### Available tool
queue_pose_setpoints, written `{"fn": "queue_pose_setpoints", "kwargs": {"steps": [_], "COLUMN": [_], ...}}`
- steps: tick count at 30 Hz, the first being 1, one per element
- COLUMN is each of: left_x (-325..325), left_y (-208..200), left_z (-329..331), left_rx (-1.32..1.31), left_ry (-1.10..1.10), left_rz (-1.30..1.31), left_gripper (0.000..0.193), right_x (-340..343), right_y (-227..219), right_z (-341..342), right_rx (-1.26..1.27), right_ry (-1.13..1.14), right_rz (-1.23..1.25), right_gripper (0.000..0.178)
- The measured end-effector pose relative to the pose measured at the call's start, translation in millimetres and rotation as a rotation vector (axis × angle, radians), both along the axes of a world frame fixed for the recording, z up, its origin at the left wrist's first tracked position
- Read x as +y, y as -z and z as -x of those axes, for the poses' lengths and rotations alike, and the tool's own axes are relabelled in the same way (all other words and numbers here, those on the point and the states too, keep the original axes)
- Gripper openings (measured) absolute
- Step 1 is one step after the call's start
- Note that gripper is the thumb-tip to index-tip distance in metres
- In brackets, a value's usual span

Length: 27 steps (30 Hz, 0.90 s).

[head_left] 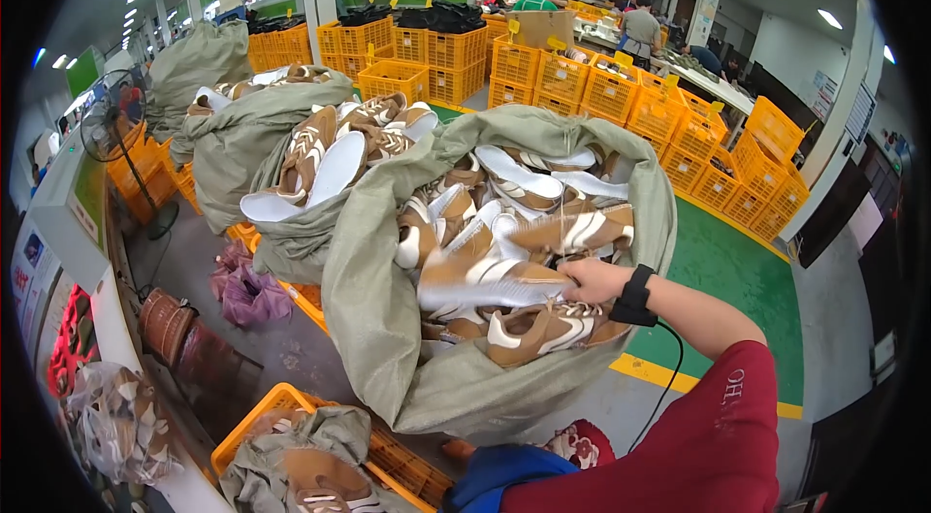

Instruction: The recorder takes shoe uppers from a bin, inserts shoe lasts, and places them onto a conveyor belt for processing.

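Observation:
My right hand (593, 280), with a black band (634, 296) on its wrist, is closed on one end of a brown and white sneaker (485, 272). The sneaker lies sideways over the pile, its white sole toward me and blurred by motion. Around it, several matching sneakers (539, 333) fill a big grey-green sack (373, 251) whose mouth is rolled open. Some show their white soles, others their laces. My left hand does not show. A small skin-toned patch (459, 449) beside my blue apron (509, 476) is too unclear to name.
More sacks (238, 149) heaped with sneakers stand at the left. Yellow crates (562, 77) line the far side. Nearer are a crate (276, 403) with cloth and shoes, a purple plastic bag (254, 295) and a standing fan (114, 115). People (640, 26) work at a far table. A cable (676, 358) hangs from my wrist.

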<state>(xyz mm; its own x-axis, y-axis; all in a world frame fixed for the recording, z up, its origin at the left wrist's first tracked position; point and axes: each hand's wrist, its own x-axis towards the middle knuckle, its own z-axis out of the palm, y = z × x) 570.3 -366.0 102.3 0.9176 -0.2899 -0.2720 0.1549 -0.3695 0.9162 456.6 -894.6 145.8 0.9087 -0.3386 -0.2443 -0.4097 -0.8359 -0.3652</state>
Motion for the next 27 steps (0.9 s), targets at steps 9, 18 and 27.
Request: {"fn": "queue_pose_setpoints", "kwargs": {"steps": [9, 18, 27], "left_x": [-149, -330, -341], "left_y": [-52, 1, 19], "left_z": [-66, -158, -164], "left_rx": [0.289, -0.441, -0.019], "left_ry": [0.600, 1.072, 1.143], "left_rz": [0.561, -0.265, -0.138], "left_gripper": [0.067, 0.076, 0.099], "right_x": [-90, -99, -91], "right_y": [-85, -21, -89], "right_z": [-29, -4, 2], "right_rx": [0.012, 0.034, 0.514], "right_ry": [-0.065, 0.107, -0.136], "right_rz": [0.241, 0.326, -0.346], "right_gripper": [0.047, 0.075, 0.048]}}
